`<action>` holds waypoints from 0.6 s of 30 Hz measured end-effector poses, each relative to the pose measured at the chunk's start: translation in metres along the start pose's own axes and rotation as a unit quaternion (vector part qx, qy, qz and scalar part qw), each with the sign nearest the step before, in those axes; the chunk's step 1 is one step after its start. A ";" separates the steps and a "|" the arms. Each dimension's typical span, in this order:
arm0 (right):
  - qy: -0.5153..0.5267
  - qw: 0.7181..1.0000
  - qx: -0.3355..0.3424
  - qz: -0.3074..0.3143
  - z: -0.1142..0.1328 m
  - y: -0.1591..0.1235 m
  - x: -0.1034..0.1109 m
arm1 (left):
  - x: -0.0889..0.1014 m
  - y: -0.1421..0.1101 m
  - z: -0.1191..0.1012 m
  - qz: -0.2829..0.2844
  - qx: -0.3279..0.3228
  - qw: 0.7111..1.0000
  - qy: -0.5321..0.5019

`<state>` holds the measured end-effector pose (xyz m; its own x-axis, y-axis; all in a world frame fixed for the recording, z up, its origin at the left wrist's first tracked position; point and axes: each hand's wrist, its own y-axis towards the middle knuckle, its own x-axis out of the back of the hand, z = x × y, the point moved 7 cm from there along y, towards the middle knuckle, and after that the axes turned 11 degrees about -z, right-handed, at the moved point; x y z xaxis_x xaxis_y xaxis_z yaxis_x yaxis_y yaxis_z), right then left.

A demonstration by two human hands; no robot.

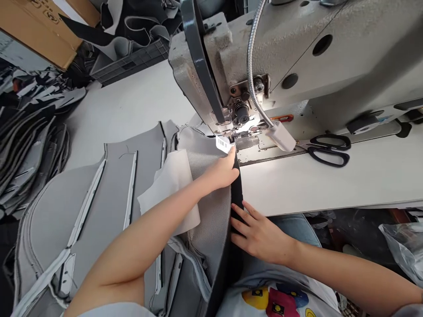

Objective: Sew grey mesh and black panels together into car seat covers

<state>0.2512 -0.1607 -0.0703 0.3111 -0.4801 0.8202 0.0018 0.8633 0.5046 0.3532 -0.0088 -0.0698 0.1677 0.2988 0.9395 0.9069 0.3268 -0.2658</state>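
At the frame's centre, the left hand [220, 172] is partly curled, index finger on the white label [223, 144], grip or mere press unclear; below, the right hand [259, 237] lies open, fingers spread on the black strip [236, 189]; a slipping fingertip could skew the label, or stray under the sewing machine [228, 61]; uneven pressure could pucker the strip.

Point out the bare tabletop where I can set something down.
White tabletop shows bare between the crate, gray panels and sewing machine, and nearer the person, below the scissors. It's crowded around the label and left hand, under the machine.
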 end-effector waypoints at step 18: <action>-0.029 0.999 0.034 -0.006 -0.026 0.014 0.007 | -0.008 -0.034 -0.006 0.108 0.029 0.991 -0.069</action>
<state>0.2783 -0.1481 -0.0651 0.2567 -0.5008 0.8266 -0.0602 0.8454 0.5308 0.3235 -0.0278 -0.0665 0.2970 0.4865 0.8217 0.8308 0.2925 -0.4735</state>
